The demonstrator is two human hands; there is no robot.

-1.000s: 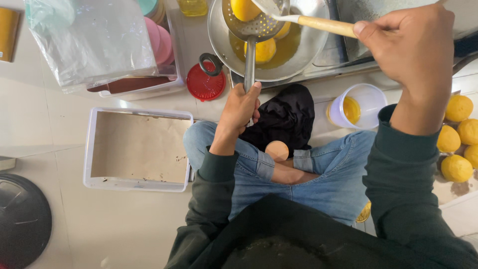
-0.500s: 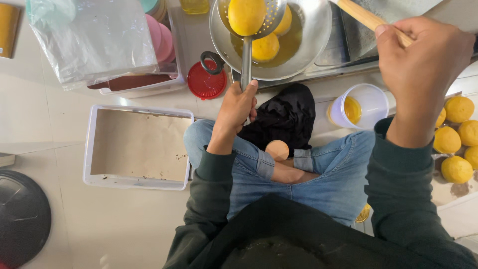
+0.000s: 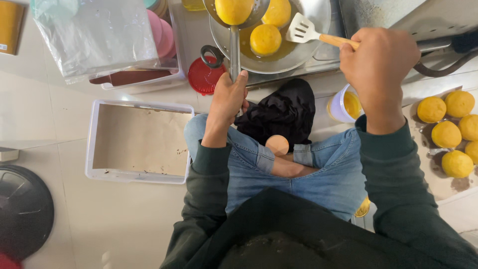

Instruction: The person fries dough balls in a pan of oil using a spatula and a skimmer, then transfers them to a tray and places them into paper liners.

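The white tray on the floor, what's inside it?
Inside the white tray lies a sheet of brown paper with a few dark crumbs on it. The paper covers the tray's bottom, so what lies underneath cannot be seen.

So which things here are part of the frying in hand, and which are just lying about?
In use: left hand on strainer ladle holding a yellow ball; right hand on wooden-handled spatula; frying pan.

Lying about: paper-lined tray, red lid, plastic bag, black lid.
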